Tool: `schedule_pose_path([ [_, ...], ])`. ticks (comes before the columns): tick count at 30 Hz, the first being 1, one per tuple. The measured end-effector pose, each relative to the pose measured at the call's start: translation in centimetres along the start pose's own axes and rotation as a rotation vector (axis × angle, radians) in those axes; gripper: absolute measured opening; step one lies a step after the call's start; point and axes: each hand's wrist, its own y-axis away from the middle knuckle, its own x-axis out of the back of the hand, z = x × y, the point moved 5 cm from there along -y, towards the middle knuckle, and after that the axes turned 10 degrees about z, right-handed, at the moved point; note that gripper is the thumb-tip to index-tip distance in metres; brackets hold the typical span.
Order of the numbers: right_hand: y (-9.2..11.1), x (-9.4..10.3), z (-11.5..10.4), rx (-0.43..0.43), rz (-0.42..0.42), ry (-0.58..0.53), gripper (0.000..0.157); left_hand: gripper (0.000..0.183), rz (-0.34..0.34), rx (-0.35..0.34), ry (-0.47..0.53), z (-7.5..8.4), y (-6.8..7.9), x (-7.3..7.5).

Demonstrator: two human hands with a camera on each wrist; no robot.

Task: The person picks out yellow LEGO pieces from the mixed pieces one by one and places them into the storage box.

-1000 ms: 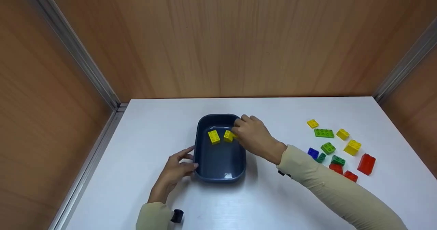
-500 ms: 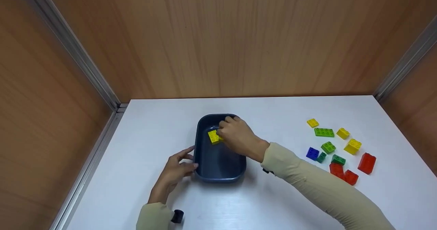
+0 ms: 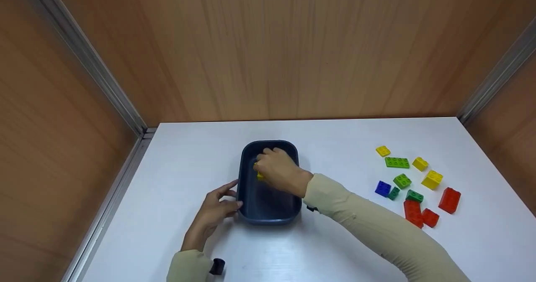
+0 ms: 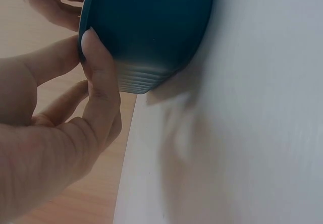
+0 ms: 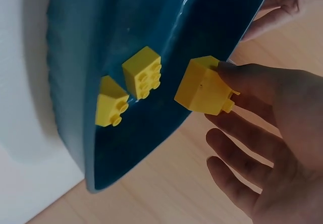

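Note:
A dark blue tray (image 3: 272,208) stands on the white table. At its left rim, my left hand (image 3: 214,208) holds the edge with thumb and fingers; the left wrist view shows the thumb (image 4: 98,57) against the tray's outer wall. Over the tray's upper part, my right hand (image 3: 281,171) pinches a yellow toy brick (image 5: 201,87) between thumb and fingers, its studs towards the palm. Two more yellow bricks lie inside: a six-stud one (image 5: 143,72) and a sloped one (image 5: 110,103). In the head view the right hand covers most of them.
To the right lie several loose bricks: a long green one (image 3: 397,162), a blue one (image 3: 382,188), a tall yellow one (image 3: 432,179), a large red one (image 3: 449,200) and others. A wooden panel (image 3: 268,55) rises behind the table (image 3: 188,156).
My right hand has moved left across the tray, carrying the yellow brick and covering the bricks inside. The left hand stays at the rim.

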Motion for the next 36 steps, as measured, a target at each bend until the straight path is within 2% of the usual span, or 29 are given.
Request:
schedule_pose_path([
  [7,-1.0,-0.6,-0.6,0.009,-0.015,-0.03,0.021,0.07,0.012,0.008,0.011,-0.1,-0.1,0.0],
  [16,-1.5,-1.8,-0.9,-0.039,-0.128,-0.081,0.028,0.069,0.029,0.007,0.002,-0.2,-0.2,0.0],
  [29,-1.9,-3.5,-0.8,-0.057,-0.174,-0.109,0.021,0.069,-0.005,0.01,0.003,0.1,0.0,-0.1],
  [36,-2.0,-4.0,-0.8,-0.075,-0.212,-0.12,0.023,0.068,-0.009,0.017,0.015,0.0,0.0,0.0],
])
